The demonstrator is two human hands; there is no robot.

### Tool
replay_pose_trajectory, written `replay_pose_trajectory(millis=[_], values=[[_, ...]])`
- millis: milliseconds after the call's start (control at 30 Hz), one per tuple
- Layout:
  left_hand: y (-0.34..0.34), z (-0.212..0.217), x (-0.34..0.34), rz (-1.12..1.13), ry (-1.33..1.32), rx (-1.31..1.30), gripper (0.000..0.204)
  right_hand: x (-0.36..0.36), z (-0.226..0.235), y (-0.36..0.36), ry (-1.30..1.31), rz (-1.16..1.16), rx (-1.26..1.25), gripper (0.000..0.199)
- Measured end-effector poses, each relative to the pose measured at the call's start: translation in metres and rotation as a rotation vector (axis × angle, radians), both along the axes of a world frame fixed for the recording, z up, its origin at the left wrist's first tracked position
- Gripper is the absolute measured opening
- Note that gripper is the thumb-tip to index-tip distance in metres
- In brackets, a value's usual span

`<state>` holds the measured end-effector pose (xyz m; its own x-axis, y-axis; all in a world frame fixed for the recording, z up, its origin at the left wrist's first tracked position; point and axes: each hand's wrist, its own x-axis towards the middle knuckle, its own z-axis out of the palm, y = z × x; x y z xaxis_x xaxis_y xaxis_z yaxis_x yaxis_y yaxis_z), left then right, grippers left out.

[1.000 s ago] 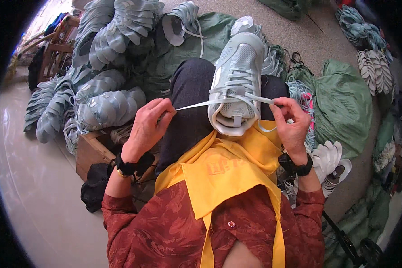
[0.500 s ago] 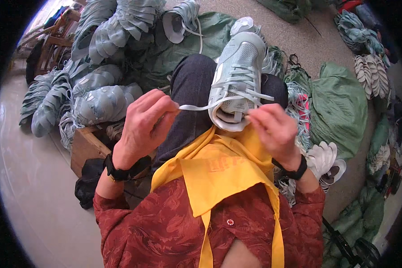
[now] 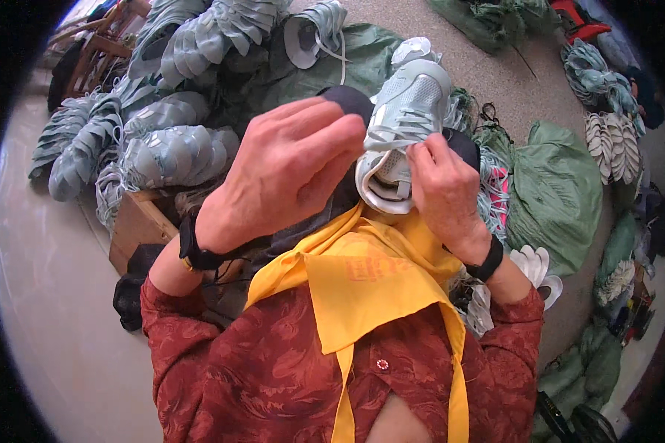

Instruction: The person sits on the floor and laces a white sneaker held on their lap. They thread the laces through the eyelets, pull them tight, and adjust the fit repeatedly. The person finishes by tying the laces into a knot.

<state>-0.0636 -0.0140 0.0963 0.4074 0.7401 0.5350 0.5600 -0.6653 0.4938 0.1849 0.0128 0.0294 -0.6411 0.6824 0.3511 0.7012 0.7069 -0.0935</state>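
A pale grey-blue sneaker (image 3: 408,96) rests on my lap, its toe pointing away and its collar toward me. White laces (image 3: 399,138) cross its tongue. My left hand (image 3: 292,166) is raised at the left of the shoe, fingers pinched on a lace end; the fingertips are partly blurred. At the right of the collar my right hand (image 3: 445,184) pinches the lace close to the top eyelets. The lace runs across the shoe between both hands. A yellow apron (image 3: 377,295) covers my lap below the heel.
Stacks of grey-blue shoe uppers (image 3: 177,159) lie at the left beside a wooden box (image 3: 142,230). Green sacking (image 3: 558,192) and white shoe parts (image 3: 532,269) are at the right. More bundled uppers (image 3: 595,70) lie at the far right.
My left hand has risen and moved right, toward the shoe. My right hand has moved slightly up against the laces. The long lace stretch at the left is now mostly hidden.
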Motion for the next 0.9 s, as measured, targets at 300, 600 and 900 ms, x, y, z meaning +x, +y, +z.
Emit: replay_pose_trajectory(millis=[300, 600, 900], values=[[0.005, -0.015, -0.006, 0.039, -0.048, -0.031, 0.014, -0.001, 0.008, -0.016, 0.134, 0.004, -0.319, 0.012], [-0.005, -0.036, -0.04, 0.055, 0.21, -0.099, 0.014, 0.065, 0.056, -0.038, 0.185, -0.178, -0.508, 0.011], [-0.01, -0.039, -0.045, 0.179, 0.277, -0.002, 0.01, 0.107, 0.062, -0.06, 0.196, -0.353, -0.431, 0.009]])
